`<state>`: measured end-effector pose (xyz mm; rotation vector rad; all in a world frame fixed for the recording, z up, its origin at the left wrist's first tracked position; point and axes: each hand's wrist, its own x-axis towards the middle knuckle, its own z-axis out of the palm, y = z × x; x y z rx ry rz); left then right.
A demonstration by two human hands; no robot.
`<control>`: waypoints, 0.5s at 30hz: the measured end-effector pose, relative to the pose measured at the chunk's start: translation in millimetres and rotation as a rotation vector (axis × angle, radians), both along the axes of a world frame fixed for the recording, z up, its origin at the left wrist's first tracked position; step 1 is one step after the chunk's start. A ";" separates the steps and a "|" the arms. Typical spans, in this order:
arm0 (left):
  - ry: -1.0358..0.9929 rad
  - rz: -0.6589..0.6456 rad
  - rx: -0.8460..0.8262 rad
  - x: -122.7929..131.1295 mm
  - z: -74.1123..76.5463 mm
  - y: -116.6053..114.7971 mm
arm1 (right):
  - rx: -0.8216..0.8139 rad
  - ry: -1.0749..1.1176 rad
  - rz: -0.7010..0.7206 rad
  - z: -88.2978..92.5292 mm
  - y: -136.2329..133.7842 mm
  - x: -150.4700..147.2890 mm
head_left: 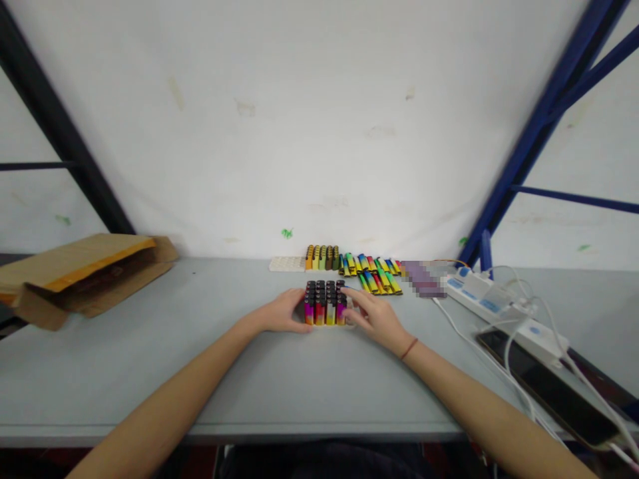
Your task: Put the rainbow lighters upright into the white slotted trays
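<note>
On the grey table (150, 346), a block of upright lighters (325, 303) sits between both hands: left hand (285, 313) and right hand (372, 314) cup its sides, fingers loosely curved. Dark tops, pink-to-yellow bodies.

Bare left forearm (200, 386) enters from lower left of frame, bare right forearm (464, 399) from lower right; both converge at centre. Left hand (283, 313): palm inward, fingers loosely curved. Right hand (373, 316): palm inward, fingers extended, slightly spread.

A cardboard box (84, 269), power strip (478, 297) and phone (554, 394) lie on the table (174, 372).
</note>
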<state>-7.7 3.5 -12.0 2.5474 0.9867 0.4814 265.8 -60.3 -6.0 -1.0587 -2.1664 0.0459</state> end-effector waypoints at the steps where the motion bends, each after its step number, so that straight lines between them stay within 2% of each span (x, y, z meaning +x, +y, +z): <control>1: -0.002 0.000 0.003 -0.2 -0.2 0.1 | 0.020 0.016 -0.037 0.1 2.0 1.4; 4: 0.004 0.010 0.004 -0.7 -0.7 0.2 | 0.100 -0.014 -0.148 -2.6 10.5 7.3; 7: 0.005 0.017 0.000 -0.5 -0.2 -0.3 | 0.123 -0.195 -0.220 -7.0 18.4 10.7; 12: 0.004 0.017 -0.003 0.5 1.3 -0.9 | -0.018 -0.471 -0.291 -4.9 17.1 4.8; 15: 0.013 0.015 -0.009 0.7 1.4 -0.8 | -0.102 -0.504 -0.369 0.9 10.7 0.4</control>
